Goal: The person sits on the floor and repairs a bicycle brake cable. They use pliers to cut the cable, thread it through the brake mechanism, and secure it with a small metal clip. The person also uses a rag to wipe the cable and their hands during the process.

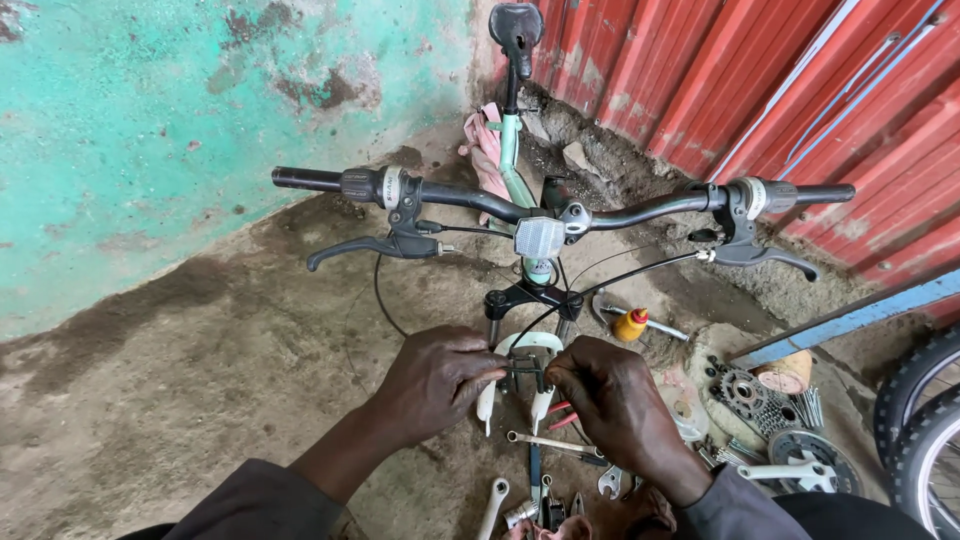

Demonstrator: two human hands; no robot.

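Black metal: the small brake part (527, 368) sits just below the handlebar (560, 205), between both hands, above the white fork (535, 345).
Axis: the brake part lies crosswise, its long axis parallel to the handlebar; the bicycle itself points toward the camera, saddle (516, 25) at the far end.
Handlebar: a dark, gently curved tube with rubber grips, two black levers and a square clear reflector (539, 238) at its middle.
Left hand (440, 380): below the handlebar, knuckles up, fingers pinched narrow on the brake part's left end.
Right hand (610, 395): mirrored, wrist bent, fingers pinched narrow on the right end.
Ground: rough brown concrete floor (200, 380); steel wrenches (555, 445) below the hands, a toothed gear cluster (750, 395) right of them, a yellow bottle (630, 325) under the handlebar.
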